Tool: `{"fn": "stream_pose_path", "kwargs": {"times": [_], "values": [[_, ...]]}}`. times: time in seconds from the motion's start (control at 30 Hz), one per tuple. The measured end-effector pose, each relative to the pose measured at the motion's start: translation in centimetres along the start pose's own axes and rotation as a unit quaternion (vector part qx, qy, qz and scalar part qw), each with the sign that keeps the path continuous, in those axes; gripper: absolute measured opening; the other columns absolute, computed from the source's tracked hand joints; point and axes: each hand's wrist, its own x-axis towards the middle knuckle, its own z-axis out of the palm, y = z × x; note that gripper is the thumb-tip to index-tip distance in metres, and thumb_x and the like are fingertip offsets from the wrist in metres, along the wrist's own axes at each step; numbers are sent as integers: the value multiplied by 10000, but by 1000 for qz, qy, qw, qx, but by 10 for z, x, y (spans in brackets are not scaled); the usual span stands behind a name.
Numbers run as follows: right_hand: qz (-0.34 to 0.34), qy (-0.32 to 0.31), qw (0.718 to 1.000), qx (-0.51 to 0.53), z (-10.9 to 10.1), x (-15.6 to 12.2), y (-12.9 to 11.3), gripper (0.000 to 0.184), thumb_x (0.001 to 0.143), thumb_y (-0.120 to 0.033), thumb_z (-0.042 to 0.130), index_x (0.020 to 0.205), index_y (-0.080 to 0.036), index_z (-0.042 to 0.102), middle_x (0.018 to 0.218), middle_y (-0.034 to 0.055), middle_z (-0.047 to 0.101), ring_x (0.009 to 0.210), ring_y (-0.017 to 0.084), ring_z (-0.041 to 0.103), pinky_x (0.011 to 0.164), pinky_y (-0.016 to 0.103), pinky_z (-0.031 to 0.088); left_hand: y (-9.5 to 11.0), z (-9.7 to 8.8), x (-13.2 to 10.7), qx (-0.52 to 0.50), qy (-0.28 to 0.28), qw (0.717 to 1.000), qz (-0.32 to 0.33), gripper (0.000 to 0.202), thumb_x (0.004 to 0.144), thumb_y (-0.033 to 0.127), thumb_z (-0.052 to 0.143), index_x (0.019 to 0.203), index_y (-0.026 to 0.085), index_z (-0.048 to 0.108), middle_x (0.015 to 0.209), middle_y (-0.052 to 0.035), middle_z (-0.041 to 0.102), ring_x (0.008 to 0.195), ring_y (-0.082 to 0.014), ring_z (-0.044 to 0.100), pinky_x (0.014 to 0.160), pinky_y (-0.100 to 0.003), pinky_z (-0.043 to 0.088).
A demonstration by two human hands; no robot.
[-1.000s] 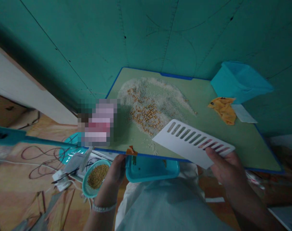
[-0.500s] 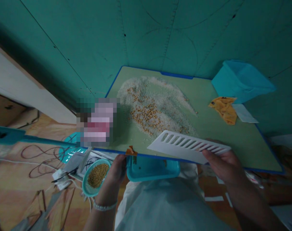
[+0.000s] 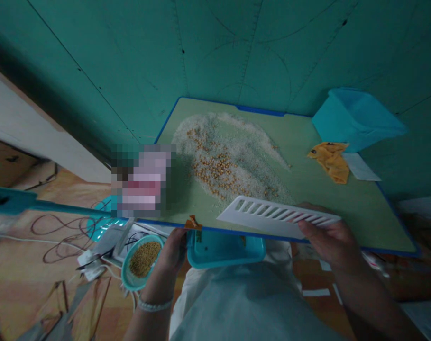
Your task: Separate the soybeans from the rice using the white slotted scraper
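Against a green wall (image 3: 215,52), a pale board (image 3: 375,218) has the white slotted scraper (image 3: 261,221) at its near edge: probably light, stiff, smooth, best held by its right end, where the right hand (image 3: 329,241) pinches it. Left hand (image 3: 174,248) is at the teal tray (image 3: 225,263), its grip hidden. Compared with a second ago, the scraper sits nearer the edge, with more of the grain pile (image 3: 218,166) showing beyond.

Since a second ago, we have drawn the long white plastic slotted scraper (image 3: 256,221) back toward the table's (image 3: 370,206) near edge, its slotted face looking narrower; beyond it, more of the heap of white grains and golden round beans (image 3: 219,166) shows.
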Motion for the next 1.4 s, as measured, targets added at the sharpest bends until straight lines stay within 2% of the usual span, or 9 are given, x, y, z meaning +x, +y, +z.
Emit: {"fn": "stream_pose_path", "kwargs": {"times": [0.07,0.23,0.37,0.57,0.73,0.9,1.0,1.17,1.4], "values": [[-10,4,1000,7,0,0,0,147,801,-363,591,800,-253,690,735,18,655,690,190,610,617,292,483,0,0,0,7,-6,1000,10,101,524,206,700,593,134,715,550,-27,717,472,-164,604,626,-273,507],[-8,-56,998,-20,0,2,-5,138,805,-326,585,813,-248,699,735,31,652,699,193,609,615,287,496,0,2,-1,14,-11,1000,25,123,530,229,701,624,151,715,559,-17,715,544,-185,635,627,-268,501],[3,-21,1000,-14,0,4,-3,148,790,-353,601,771,-243,697,728,32,649,690,192,602,612,286,493,-1,2,0,19,-11,1000,17,132,523,217,710,621,129,715,601,-51,733,613,-218,663,671,-287,511],[27,-18,999,5,3,2,-3,148,776,-378,613,772,-251,688,739,26,645,706,204,595,648,306,472,-2,1,0,14,-6,1000,21,132,548,223,691,658,157,718,694,-48,758,699,-236,682,705,-299,520],[36,19,999,31,12,2,-5,156,784,-393,598,767,-254,665,721,25,625,698,211,585,640,318,469,-3,0,1,10,-7,1000,21,162,523,229,714,668,158,719,722,-53,764,796,-274,679,751,-322,519],[-8,-67,998,11,34,9,-19,115,842,-278,545,870,-246,652,839,20,633,826,178,581,754,286,453,-5,-1,2,5,-8,1000,17,191,540,228,702,717,161,723,755,-48,768,910,-283,658,820,-324,503],[-6,-96,995,10,47,16,-23,124,850,-274,535,900,-245,645,879,14,648,850,163,591,770,268,458,-4,-2,2,6,-13,1000,12,209,522,230,712,706,131,723,739,-76,765,892,-297,664,814,-336,510],[67,-38,996,47,49,23,-18,158,835,-325,556,928,-228,639,900,21,684,844,174,623,747,278,482,-2,-2,1,6,-14,1000,9,193,549,224,707,732,163,719,769,-41,768,870,-278,673,824,-340,510],[101,63,991,55,21,25,-2,190,769,-365,630,871,-206,653,871,36,706,806,203,644,722,312,499,-4,-4,2,-5,-7,1000,11,284,552,221,730,831,176,703,833,-36,764,926,-268,655,841,-320,501]]}}
